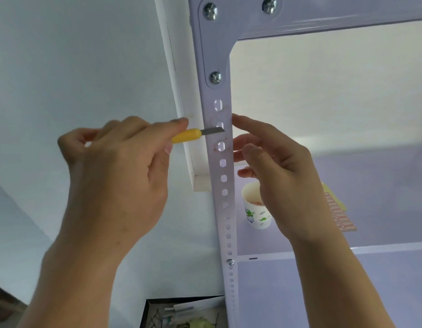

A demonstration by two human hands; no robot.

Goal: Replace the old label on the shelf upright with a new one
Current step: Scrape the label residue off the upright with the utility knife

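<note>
Blade on metal here: the left hand [117,166] grips a small yellow knife [188,135], thumb and forefinger pinched far forward on the handle. Its blade lies flat across the face of the upright [225,185], between two of the upper slots. All that shows of the old label [214,147] is faint reddish specks and smears on the upright around the blade, thin, stuck-down stuff with no edge to pinch, so it looks like a scraping job, not a peel. The upright itself is painted steel, stiff and bolted, so it should take pressure, though I'd judge the paint could scratch if the blade tips up. The right hand [281,171] hovers just right of the upright, fingers loose and holding nothing, its forefinger tip at the upright's edge; touching or not, I cannot tell. Right of the upright and lower, on the shelf [371,185], lies the sheet of new labels [340,214], light and floppy; lift one by a corner. A paper cup [255,214] stands just beside the upright, with what look like scraps inside.
</note>
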